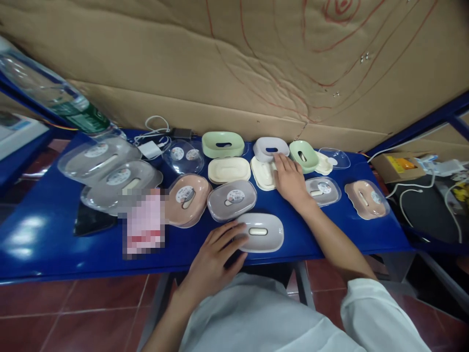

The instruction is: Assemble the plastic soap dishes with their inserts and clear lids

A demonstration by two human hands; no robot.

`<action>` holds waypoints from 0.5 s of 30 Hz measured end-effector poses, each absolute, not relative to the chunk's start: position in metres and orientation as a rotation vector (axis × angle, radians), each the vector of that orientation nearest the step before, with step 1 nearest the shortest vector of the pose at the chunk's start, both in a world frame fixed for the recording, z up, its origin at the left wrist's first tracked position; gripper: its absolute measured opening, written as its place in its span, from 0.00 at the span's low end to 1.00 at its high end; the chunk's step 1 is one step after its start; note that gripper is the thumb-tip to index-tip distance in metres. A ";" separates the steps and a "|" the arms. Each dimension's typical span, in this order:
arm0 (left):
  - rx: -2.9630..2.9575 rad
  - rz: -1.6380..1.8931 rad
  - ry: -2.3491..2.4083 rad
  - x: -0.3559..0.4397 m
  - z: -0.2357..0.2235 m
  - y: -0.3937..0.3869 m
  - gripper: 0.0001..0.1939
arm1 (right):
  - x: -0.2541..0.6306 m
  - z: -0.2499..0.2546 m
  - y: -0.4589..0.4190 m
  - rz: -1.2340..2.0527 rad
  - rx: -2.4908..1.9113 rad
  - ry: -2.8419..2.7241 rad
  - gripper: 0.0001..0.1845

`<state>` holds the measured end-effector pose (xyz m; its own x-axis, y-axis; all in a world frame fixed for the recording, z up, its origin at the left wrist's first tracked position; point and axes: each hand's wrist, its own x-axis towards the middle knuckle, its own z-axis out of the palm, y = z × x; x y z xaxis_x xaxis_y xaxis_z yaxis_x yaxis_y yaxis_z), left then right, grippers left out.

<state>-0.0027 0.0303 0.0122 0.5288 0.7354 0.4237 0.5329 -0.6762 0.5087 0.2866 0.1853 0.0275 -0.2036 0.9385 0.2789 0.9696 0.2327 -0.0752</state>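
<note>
A grey soap dish (266, 243) with an oblong slot lies near the table's front edge. My left hand (220, 252) is at its left end, fingers spread over the rim, thumb lower down beside it. Farther back, my right hand (291, 178) reaches over the right end of a cream inner tray (262, 175), fingers stretched out; their tips are by the front of a lavender soap dish (262, 148). Whether they grip the tray is hidden. Close by are another cream tray (229, 170), a green dish (223, 149) and a second green dish (309, 154).
Lidded dishes in pink (198, 190), grey (244, 205) and pink-brown (370, 211) stand on the blue table (98, 259). Clear lids (183, 164), a water bottle (78, 110), a white charger (150, 149) and a dark phone (93, 220) are there too. Cardboard (164, 63) rises behind.
</note>
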 end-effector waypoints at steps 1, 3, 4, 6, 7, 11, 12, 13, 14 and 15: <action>2.444 0.906 1.048 -0.003 0.013 0.031 0.14 | 0.286 0.026 0.185 -0.166 -1.778 -2.231 0.31; 2.438 0.914 1.039 -0.003 0.013 0.032 0.14 | 0.285 0.028 0.179 -0.156 -1.722 -2.235 0.31; 2.438 0.913 1.036 -0.003 0.013 0.032 0.13 | 0.284 0.030 0.174 -0.142 -1.688 -2.247 0.31; 2.439 0.908 1.034 -0.003 0.013 0.033 0.13 | 0.284 0.035 0.164 -0.099 -1.621 -2.275 0.29; 2.440 0.906 1.036 -0.002 0.013 0.033 0.13 | 0.284 0.037 0.160 -0.080 -1.595 -2.286 0.28; 2.446 0.899 1.044 -0.002 0.013 0.034 0.14 | 0.284 0.039 0.157 -0.053 -1.594 -2.257 0.25; 2.448 0.898 1.045 -0.002 0.012 0.034 0.14 | 0.284 0.038 0.158 -0.049 -1.610 -2.242 0.24; 2.449 0.898 1.044 -0.002 0.012 0.034 0.14 | 0.284 0.038 0.159 -0.044 -1.627 -2.230 0.24; 2.450 0.896 1.043 -0.002 0.012 0.034 0.14 | 0.284 0.038 0.160 -0.040 -1.641 -2.223 0.24; 2.450 0.894 1.040 -0.002 0.012 0.034 0.14 | 0.285 0.039 0.160 -0.036 -1.649 -2.221 0.23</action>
<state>-0.0020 0.0338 0.0122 0.5360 0.7329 0.4190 0.5245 -0.6780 0.5150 0.2855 0.1601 0.0391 -0.2446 0.9190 0.3094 0.9286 0.3138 -0.1981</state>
